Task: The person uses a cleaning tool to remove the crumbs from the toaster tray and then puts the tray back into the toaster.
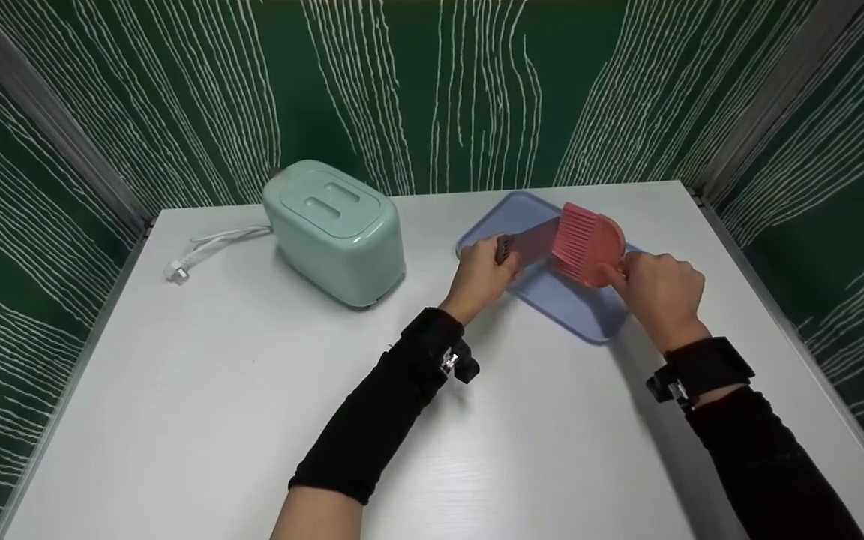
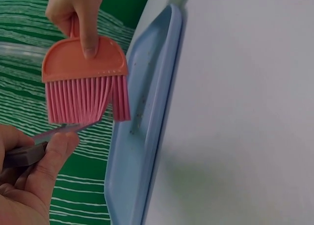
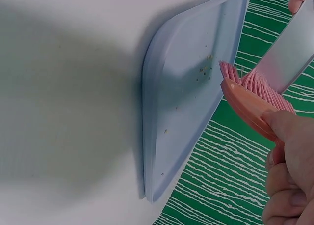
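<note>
My left hand (image 1: 479, 276) grips the dark end of a thin, flat metal crumb tray (image 1: 535, 241). In the right wrist view its plate (image 3: 290, 50) shows smooth and shiny, tilted above a blue tray (image 3: 159, 63). With the thumb laid along its orange back, my right hand (image 1: 663, 291) holds a small hand brush (image 1: 606, 251). Its pink bristles (image 2: 73, 101) press and bend against the crumb tray's plate. Small brown crumbs (image 3: 204, 70) lie scattered in the blue tray beneath.
A mint-green toaster (image 1: 334, 232) with a lid stands left of the hands. Its white cord and plug (image 1: 177, 271) lie on the white table (image 1: 252, 405) at the left. Green walls (image 1: 417, 97) with white lines enclose the back and sides.
</note>
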`<action>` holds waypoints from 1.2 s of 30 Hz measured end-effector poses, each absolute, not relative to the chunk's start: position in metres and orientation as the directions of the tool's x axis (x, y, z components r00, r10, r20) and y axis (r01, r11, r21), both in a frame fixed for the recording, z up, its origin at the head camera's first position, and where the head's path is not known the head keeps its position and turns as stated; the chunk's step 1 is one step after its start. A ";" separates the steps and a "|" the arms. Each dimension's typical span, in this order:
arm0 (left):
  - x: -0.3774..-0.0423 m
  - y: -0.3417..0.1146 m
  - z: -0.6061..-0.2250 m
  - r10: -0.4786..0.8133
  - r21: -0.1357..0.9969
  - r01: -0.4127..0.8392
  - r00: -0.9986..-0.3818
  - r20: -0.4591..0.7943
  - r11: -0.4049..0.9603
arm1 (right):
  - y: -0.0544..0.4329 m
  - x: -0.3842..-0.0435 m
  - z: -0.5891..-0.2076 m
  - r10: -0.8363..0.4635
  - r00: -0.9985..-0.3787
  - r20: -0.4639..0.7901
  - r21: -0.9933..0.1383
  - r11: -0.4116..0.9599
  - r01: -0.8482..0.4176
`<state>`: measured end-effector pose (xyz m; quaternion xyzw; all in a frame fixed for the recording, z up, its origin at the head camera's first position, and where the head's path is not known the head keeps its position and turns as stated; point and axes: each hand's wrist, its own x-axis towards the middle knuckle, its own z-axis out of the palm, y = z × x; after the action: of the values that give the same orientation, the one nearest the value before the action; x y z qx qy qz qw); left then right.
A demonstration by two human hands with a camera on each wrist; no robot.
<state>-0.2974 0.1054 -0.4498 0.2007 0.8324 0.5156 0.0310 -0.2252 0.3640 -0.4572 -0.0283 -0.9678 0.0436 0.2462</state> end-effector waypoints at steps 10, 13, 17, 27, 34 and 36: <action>-0.298 0.102 -0.454 0.370 0.875 0.278 -0.921 0.125 0.397 | 0.369 -0.225 -0.457 0.090 -0.885 0.458 -0.111 0.993 0.043; -0.299 0.101 -0.454 0.377 0.868 0.283 -0.918 0.121 0.409 | 0.373 -0.224 -0.457 0.108 -0.882 0.459 -0.131 0.990 0.053; -0.302 0.099 -0.454 0.380 0.852 0.300 -0.915 0.131 0.428 | 0.376 -0.221 -0.453 0.127 -0.880 0.459 -0.148 0.987 0.065; -0.304 0.097 -0.456 0.356 0.849 0.299 -0.924 0.143 0.435 | 0.367 -0.206 -0.443 0.130 -0.875 0.465 -0.252 0.968 0.010; -0.304 0.095 -0.459 0.339 0.855 0.283 -0.931 0.136 0.434 | 0.347 -0.203 -0.443 0.086 -0.871 0.484 -0.303 0.950 -0.075; -0.304 0.096 -0.458 0.337 0.853 0.284 -0.931 0.137 0.437 | 0.343 -0.204 -0.443 0.074 -0.872 0.484 -0.303 0.949 -0.087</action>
<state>-0.3040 0.0956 -0.4584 0.1831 0.8473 0.4978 0.0268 -0.2037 0.3430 -0.4435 0.0034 -0.9542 0.1598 0.2530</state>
